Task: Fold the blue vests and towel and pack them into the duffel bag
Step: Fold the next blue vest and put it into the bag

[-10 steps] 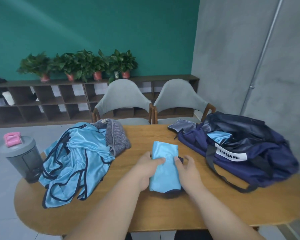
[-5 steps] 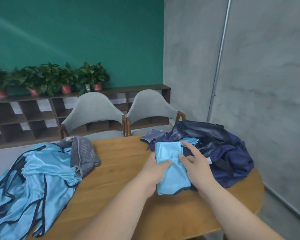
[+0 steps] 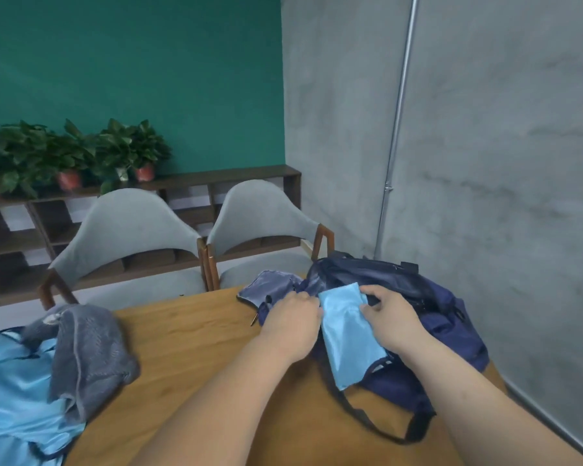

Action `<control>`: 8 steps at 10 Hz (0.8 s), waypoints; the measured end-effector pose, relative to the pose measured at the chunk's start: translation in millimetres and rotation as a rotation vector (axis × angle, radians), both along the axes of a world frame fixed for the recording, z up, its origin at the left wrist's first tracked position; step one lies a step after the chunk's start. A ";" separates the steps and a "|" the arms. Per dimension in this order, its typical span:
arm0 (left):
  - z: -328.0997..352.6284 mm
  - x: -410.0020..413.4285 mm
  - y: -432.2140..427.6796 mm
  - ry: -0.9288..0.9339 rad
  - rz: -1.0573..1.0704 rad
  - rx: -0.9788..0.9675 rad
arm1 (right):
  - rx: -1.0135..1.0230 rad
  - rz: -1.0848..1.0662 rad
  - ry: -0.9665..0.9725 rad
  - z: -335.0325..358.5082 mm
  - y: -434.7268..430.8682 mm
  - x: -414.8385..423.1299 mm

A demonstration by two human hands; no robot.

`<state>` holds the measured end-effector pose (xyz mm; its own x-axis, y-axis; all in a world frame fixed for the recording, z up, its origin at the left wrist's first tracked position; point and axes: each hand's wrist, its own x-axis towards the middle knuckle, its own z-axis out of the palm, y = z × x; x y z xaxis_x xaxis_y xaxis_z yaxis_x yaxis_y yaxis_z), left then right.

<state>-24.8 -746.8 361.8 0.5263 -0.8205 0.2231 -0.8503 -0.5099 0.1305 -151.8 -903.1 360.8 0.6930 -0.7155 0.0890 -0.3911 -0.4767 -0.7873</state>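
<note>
Over bag (image 3: 451, 334), hands (image 3: 292, 326) (curled) round vest (image 3: 347, 331)

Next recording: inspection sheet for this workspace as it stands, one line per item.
Surface: wooden table.
Job's things: folded vest held over the open navy duffel bag at the right; crumpled grey towel lying partly on the unfolded vests at the left.
Clutter: nothing seen.
Grips: left hand and right hand each hold a side of the folded vest.
Cables: nothing seen.
Surroundings: two grey chairs, shelf with potted plants, wall pipe.
</note>
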 end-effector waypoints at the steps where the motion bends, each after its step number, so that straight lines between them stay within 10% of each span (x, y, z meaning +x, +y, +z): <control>1: -16.5 24.6 -19.8 -0.237 -0.136 0.260 | -0.072 0.046 0.142 -10.5 -9.9 -0.9; 3: -14.4 39.5 -48.1 -0.312 -0.150 0.490 | -0.040 0.123 0.364 -10.4 -38.5 6.1; 8: 6.9 42.5 -15.3 0.009 -0.385 0.342 | 0.203 -0.163 0.296 -28.5 -59.8 97.3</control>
